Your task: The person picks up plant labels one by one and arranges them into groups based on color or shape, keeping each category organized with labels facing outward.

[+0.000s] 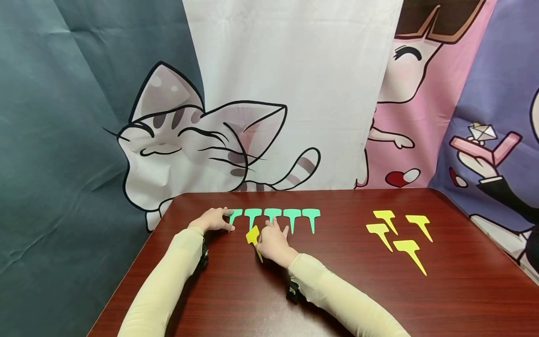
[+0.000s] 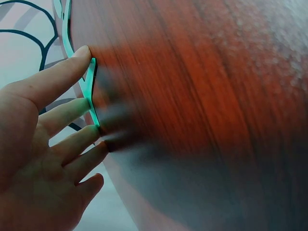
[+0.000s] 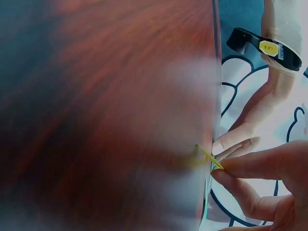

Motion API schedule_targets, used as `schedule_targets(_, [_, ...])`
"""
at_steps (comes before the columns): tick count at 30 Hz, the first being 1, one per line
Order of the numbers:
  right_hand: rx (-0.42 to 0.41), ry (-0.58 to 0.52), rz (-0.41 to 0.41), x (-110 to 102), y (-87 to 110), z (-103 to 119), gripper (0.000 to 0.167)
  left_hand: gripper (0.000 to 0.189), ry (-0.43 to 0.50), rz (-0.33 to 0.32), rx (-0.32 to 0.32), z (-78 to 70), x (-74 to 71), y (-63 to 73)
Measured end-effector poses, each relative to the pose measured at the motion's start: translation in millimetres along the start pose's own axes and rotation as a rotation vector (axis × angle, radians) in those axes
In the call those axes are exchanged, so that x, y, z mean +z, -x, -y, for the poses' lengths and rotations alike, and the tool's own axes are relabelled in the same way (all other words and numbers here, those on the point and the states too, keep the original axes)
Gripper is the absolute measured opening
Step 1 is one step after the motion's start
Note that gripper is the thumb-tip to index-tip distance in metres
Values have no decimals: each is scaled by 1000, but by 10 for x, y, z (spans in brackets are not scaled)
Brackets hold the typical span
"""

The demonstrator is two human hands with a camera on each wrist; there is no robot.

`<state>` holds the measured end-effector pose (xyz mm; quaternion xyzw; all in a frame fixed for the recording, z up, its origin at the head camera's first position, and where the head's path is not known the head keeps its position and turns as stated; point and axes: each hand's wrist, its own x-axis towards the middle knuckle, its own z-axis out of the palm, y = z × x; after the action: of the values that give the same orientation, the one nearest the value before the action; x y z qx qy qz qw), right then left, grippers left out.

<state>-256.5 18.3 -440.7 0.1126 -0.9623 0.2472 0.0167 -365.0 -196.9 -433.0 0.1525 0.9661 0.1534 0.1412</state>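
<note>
My left hand (image 1: 214,220) rests at the left end of a row, its thumb and fingers spread over the leftmost green T-shaped plant label (image 1: 236,214). In the left wrist view, the fingertips touch that green label along its edge, and the fingers are nearly straight. Just in front of the row, my right hand (image 1: 275,244) pinches a yellow T-shaped plant label (image 1: 252,235) between thumb and index finger. This yellow label is tilted, its head toward the row and its pointed stem toward me. The right wrist view shows it edge-on at the fingertips.
Several more green plant labels (image 1: 311,213) continue the row to the right, heads away from me; one is partly behind my right hand. Several yellow plant labels (image 1: 406,245) lie loosely on the right of the brown table (image 1: 337,290). A printed cloth (image 1: 337,93) hangs behind.
</note>
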Motion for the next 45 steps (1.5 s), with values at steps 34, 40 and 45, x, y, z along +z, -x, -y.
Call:
schedule_targets(34, [46,82,-41,252,-88,400,35,71,-10,-3,-2,-14,0,-9])
schedule_targets(40, [55,71,-40,293,-86,477,36,71,-16,3,-5,-23,-18,7])
schedule_targets(45, [59,83,-53,338,-88,526,32,72,-23,-2,-7,-28,-13,5])
